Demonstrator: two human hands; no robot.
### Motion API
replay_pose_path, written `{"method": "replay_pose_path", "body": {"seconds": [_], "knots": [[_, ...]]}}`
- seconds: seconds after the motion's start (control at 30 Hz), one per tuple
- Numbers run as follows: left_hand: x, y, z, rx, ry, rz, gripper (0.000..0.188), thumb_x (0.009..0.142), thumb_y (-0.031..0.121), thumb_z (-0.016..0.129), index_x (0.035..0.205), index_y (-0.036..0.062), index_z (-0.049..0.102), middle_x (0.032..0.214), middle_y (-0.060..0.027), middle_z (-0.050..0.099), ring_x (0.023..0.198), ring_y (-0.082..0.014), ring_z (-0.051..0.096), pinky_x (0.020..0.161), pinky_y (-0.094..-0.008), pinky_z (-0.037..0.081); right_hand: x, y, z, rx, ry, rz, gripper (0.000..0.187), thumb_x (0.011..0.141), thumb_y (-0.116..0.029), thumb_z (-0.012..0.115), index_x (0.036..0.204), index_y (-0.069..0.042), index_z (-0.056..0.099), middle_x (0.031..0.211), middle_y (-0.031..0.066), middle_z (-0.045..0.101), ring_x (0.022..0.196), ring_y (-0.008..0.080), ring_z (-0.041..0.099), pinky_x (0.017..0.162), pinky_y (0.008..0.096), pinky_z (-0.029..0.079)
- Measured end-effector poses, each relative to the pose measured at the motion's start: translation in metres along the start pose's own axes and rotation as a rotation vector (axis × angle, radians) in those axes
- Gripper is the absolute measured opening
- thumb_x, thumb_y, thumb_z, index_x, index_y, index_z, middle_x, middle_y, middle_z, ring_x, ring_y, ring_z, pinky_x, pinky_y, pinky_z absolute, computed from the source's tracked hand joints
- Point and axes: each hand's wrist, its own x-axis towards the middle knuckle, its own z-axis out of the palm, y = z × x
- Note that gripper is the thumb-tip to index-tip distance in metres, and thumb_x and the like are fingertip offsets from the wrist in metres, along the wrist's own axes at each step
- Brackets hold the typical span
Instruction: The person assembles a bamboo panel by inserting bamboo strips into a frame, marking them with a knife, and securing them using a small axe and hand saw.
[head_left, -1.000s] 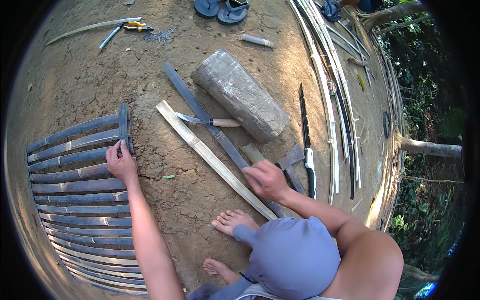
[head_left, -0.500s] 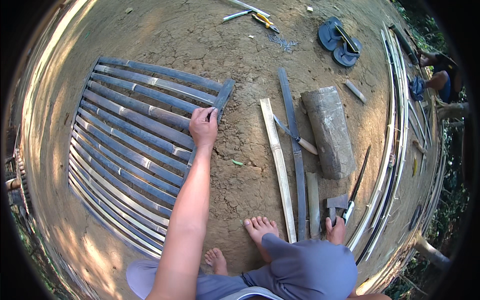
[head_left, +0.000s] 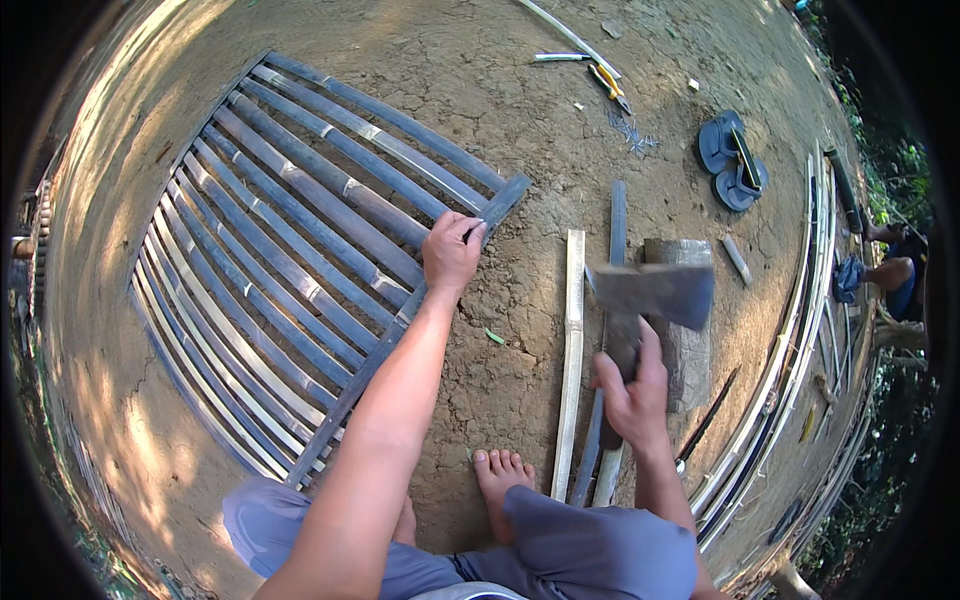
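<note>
Right hand (head_left: 632, 392) clenched on hatchet (head_left: 648, 300) mid-frame, handle vertical, head pointing right, left hand (head_left: 451, 252) gripping crossbar (head_left: 420, 300) of bamboo panel (head_left: 290, 240)

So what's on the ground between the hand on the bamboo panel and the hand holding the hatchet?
In the head view, between the left hand and right hand: bare dirt, then a pale split bamboo strip.

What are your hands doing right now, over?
Left hand pinning the crossbar of the bamboo panel. Right hand shut on raised hatchet. Loose bamboo strip lies between.
</note>
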Motion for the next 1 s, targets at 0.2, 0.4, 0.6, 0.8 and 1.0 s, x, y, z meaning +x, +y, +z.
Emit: {"method": "replay_pose_path", "body": {"seconds": [0.2,0.4,0.6,0.8,1.0], "knots": [[0.001,0.010,0.000,-0.044,0.018,0.030,0.011,0.088,0.017,0.077,0.094,0.0079,0.079,0.092,-0.0082,0.071,0.084,-0.0310,0.070,0.074,-0.0418,0.056,0.101,-0.006,0.093,-0.406,-0.053,-0.258,0.057,0.099,-0.018,0.065,0.147,0.004,0.043,0.121,0.0308,0.067,0.101,0.0504,0.068,0.082,0.0533,0.057],[0.000,0.009,-0.007,-0.033,0.005,0.060,0.009,0.084,0.010,0.077,0.091,0.0044,0.075,0.090,-0.0108,0.069,0.081,-0.0319,0.069,0.072,-0.0402,0.055,0.120,0.012,0.132,-0.487,-0.139,-0.227,0.057,0.098,-0.019,0.063,0.148,0.001,0.042,0.111,0.0278,0.065,0.085,0.0494,0.068,0.073,0.0576,0.056],[0.002,0.006,-0.003,-0.012,0.045,0.100,0.010,0.085,0.012,0.077,0.092,0.0045,0.075,0.091,-0.0104,0.070,0.081,-0.0324,0.070,0.072,-0.0418,0.056,0.122,0.014,0.135,-0.422,-0.093,-0.238,0.060,0.099,-0.020,0.061,0.150,0.000,0.039,0.107,0.0276,0.066,0.084,0.0508,0.069,0.075,0.0601,0.055],[0.000,0.008,-0.003,-0.015,0.051,0.103,0.011,0.086,0.015,0.078,0.091,0.0052,0.076,0.091,-0.0103,0.070,0.083,-0.0325,0.070,0.072,-0.0424,0.056,0.122,0.007,0.131,-0.485,-0.145,-0.168,0.059,0.099,-0.020,0.061,0.151,-0.002,0.040,0.106,0.0272,0.067,0.085,0.0506,0.069,0.075,0.0592,0.055],[-0.001,0.010,-0.004,-0.040,0.039,0.067,0.008,0.085,0.011,0.076,0.090,0.0046,0.076,0.091,-0.0109,0.069,0.084,-0.0321,0.070,0.073,-0.0420,0.056,0.129,0.006,0.122,-0.451,-0.111,-0.181,0.060,0.097,-0.016,0.061,0.151,0.001,0.039,0.110,0.0294,0.069,0.093,0.0485,0.070,0.079,0.0562,0.056]]}}
